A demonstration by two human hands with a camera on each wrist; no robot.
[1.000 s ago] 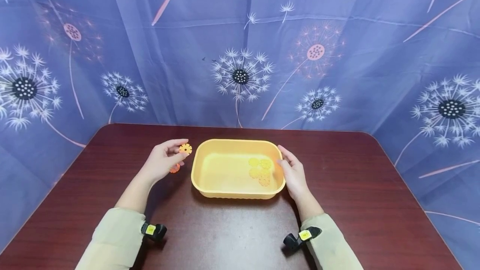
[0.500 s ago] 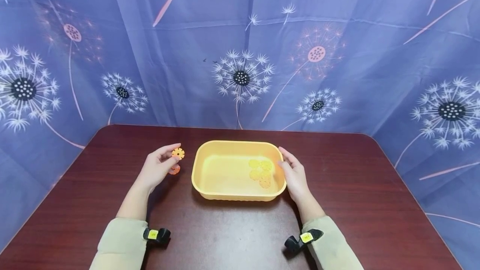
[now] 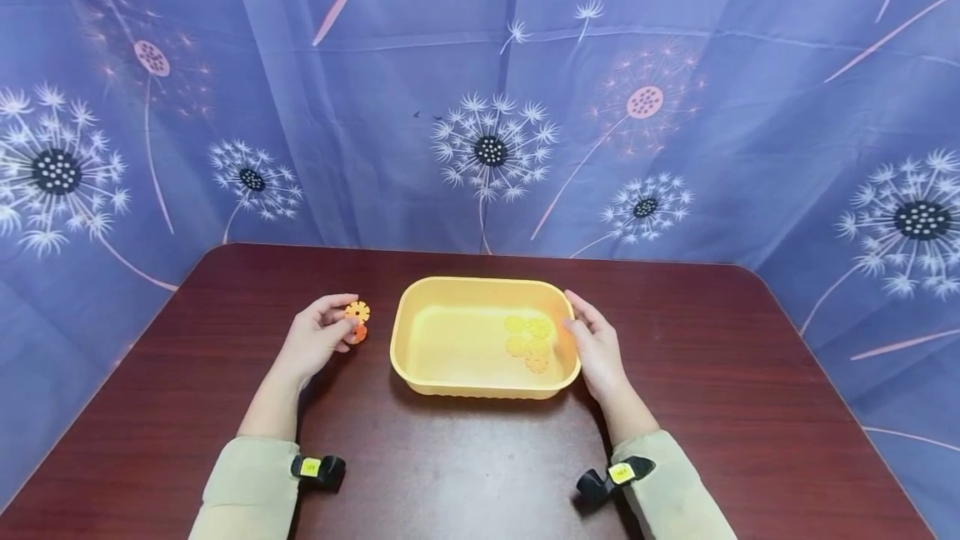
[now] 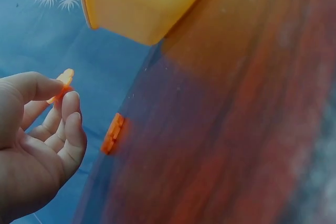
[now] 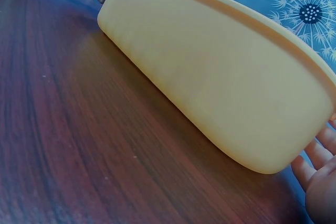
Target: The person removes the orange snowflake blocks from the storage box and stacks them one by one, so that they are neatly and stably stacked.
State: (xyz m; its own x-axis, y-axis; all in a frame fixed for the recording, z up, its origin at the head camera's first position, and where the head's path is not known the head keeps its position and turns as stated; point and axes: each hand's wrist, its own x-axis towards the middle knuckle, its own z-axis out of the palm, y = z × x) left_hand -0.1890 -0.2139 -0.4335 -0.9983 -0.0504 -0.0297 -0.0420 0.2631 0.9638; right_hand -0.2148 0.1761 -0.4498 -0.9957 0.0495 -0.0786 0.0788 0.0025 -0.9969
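My left hand pinches a light orange flower-shaped plastic disc between thumb and fingertips, left of the yellow plastic tub. Just below it in the head view, a deeper orange disc is partly covered by the fingers. The left wrist view shows the pinched disc almost edge-on, and an orange piece lying on the table beyond the hand. My right hand holds the tub's right end, thumb at the rim and fingers along the outer wall. Several yellow and orange discs lie inside, toward that end.
The dark red-brown wooden table runs back to a blue curtain with dandelion prints. A black strap-on camera sits at the left cuff, another black camera at the right one.
My left hand has drawn back leftward, away from the tub's left rim, with the light orange disc in its pinch. The right hand stays on the tub's end. The head view has shifted slightly.
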